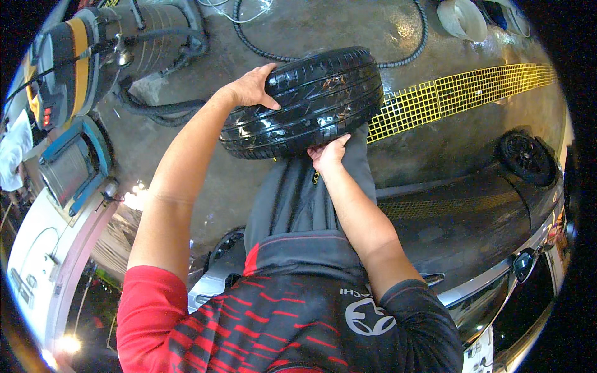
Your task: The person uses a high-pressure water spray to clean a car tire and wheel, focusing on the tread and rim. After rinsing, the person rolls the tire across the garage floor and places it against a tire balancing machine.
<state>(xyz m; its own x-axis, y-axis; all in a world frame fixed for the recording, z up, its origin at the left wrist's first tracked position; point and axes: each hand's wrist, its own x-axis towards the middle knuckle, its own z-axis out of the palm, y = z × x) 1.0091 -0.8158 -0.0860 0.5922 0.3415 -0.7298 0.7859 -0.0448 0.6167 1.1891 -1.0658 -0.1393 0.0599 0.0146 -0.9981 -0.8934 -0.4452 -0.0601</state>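
A glossy black car tire [305,102] hangs in front of my legs, its grooved tread turned up toward me and tilted up to the right. Shiny patches on the rubber look wet. My left hand [252,90] grips its upper left edge, thumb lying on the tread and fingers over the far side. From the near side my right hand [328,154] holds the lower edge, with the thumb along the rim of the tread and the other fingers partly hidden beneath. The tire covers my feet.
A large vacuum-like machine [78,59] with thick hoses stands at the far left, near a blue-framed box [74,165]. Yellow floor grating [460,93] runs to the right. A dark car [448,230] is close on my right. A white bucket [461,20] stands far right beyond a coiled hose [425,37].
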